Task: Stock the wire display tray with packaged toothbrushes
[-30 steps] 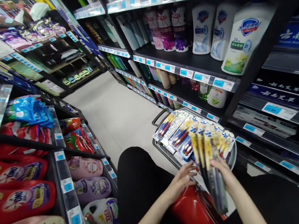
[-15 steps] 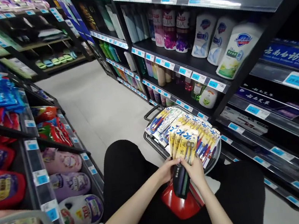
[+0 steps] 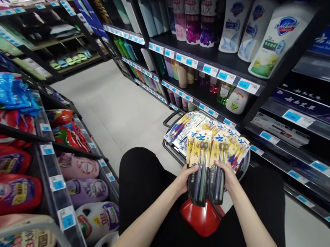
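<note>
1. Yellow card backing on two toothbrush packs (image 3: 206,167), dark handles pointing down, held upright side by side just above the wire basket (image 3: 169,150).
2. Left hand (image 3: 185,178) wrapped round the outer edge of the left pack (image 3: 198,177), fingers (image 3: 189,170) clamped on it.
3. Right hand (image 3: 228,172) doing the same on the right pack (image 3: 217,174), fingers (image 3: 222,165) closed over its right edge; inner edges of the two packs touching or very nearly so.
4. Behind them, a heap of further packs (image 3: 184,126) fanned flat across the basket; beneath the hands, a red plastic object (image 3: 202,219) against the black trousers (image 3: 143,178).
5. Close on the right, a shelf (image 3: 271,75) of white bottles (image 3: 278,39); ahead, bare aisle floor (image 3: 117,106).
6. Step in hand, by the look of it: two matching packs lifted clear of the heap and squared up together.
7. Next move likely calls for a firm pinch on the card edges, the plastic fronts looking slick, and for keeping clear of the nearby shelf lip.
</note>
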Demonstrator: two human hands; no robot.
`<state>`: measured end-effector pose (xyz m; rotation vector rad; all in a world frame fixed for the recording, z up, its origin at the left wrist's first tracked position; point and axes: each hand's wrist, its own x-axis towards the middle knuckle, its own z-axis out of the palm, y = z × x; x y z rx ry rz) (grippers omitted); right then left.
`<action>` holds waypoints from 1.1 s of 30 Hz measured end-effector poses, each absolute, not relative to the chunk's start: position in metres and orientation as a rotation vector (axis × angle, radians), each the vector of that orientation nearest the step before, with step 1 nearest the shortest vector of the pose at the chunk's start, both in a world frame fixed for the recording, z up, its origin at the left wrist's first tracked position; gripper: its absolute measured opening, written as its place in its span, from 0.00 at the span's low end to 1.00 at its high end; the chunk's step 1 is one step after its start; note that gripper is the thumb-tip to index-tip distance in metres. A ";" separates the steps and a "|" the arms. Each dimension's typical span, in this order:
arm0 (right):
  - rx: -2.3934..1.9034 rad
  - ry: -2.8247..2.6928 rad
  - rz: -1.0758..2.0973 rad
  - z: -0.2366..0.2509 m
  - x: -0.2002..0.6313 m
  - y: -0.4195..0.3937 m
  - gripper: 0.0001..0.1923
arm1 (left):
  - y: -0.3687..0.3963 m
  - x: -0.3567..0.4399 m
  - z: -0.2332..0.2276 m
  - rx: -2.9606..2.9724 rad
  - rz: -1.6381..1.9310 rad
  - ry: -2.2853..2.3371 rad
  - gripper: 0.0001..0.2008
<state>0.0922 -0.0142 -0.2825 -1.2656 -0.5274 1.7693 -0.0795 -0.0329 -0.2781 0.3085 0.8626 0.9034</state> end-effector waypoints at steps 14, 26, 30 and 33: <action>-0.841 -0.319 1.851 -0.278 0.118 -0.001 0.30 | -0.033 -0.083 -0.279 0.281 0.867 0.656 0.21; -1.250 -0.712 1.543 -0.302 0.102 -0.001 0.25 | -0.034 -0.084 -0.291 0.196 0.868 0.657 0.20; -1.244 -0.811 1.474 -0.302 0.096 -0.006 0.22 | -0.033 -0.082 -0.283 0.171 0.880 0.749 0.19; -1.240 -0.879 1.479 -0.301 0.097 -0.007 0.20 | -0.032 -0.079 -0.278 0.179 0.885 0.783 0.19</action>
